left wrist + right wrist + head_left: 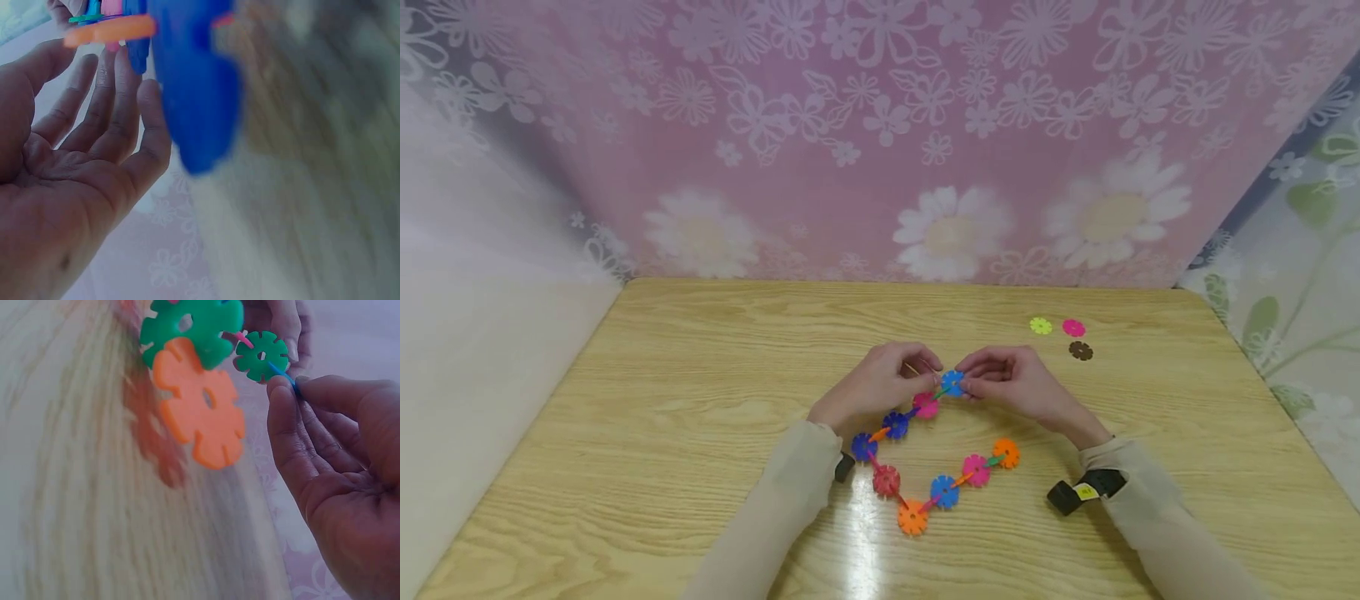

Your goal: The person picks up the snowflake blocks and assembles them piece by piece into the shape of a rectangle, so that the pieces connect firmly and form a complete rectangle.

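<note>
A chain of slotted plastic snowflake discs curves over the table in the head view. Its upper end is a light blue disc point(952, 383), which my right hand point(1018, 387) pinches between thumb and fingertips. Joined to it is a green disc point(262, 356), seen nearly edge-on from above. My left hand point(883, 383) appears to pinch this green disc; in the left wrist view an orange disc point(109, 31) partly hides the fingertips. A pink disc point(925, 406) and dark blue discs follow, then a red disc point(886, 481). An orange disc point(1006, 453) forms the loose end.
Three loose discs lie at the back right: a yellow one point(1041, 326), a pink one point(1073, 327) and a brown one point(1081, 350). The wood-grain table point(700, 375) meets a flowered pink curtain point(850, 167) at its back edge.
</note>
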Demonstrator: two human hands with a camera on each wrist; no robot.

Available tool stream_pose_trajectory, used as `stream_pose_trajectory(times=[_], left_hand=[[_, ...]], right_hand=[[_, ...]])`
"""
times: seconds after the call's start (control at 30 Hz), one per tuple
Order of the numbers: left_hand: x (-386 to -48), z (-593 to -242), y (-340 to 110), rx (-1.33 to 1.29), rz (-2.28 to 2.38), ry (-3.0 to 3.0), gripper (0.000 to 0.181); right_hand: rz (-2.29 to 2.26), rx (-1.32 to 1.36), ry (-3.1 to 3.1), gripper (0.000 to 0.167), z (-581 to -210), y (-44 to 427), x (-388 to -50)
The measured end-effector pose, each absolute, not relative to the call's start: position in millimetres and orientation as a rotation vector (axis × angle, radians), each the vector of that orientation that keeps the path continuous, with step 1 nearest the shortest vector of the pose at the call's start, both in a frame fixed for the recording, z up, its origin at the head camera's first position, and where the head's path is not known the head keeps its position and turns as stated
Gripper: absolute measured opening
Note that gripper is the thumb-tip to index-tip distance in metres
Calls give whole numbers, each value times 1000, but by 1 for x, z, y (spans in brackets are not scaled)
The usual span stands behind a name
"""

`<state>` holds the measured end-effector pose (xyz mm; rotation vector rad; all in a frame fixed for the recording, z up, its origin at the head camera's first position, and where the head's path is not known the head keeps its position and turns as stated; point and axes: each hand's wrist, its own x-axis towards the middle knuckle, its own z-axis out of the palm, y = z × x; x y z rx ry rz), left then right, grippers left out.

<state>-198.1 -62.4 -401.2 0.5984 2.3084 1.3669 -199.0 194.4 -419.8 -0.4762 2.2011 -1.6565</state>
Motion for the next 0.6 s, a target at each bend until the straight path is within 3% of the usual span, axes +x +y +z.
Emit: stream_pose_trajectory(times=[0.3, 0.6], left_hand=[[-201, -407, -61, 505, 1479, 2217, 14], [-204, -415, -79, 486, 1482, 2379, 19]], right_hand=[[-1597, -499, 2257, 31, -422, 196, -198], [-1427, -492, 2500, 32, -421, 238, -199]])
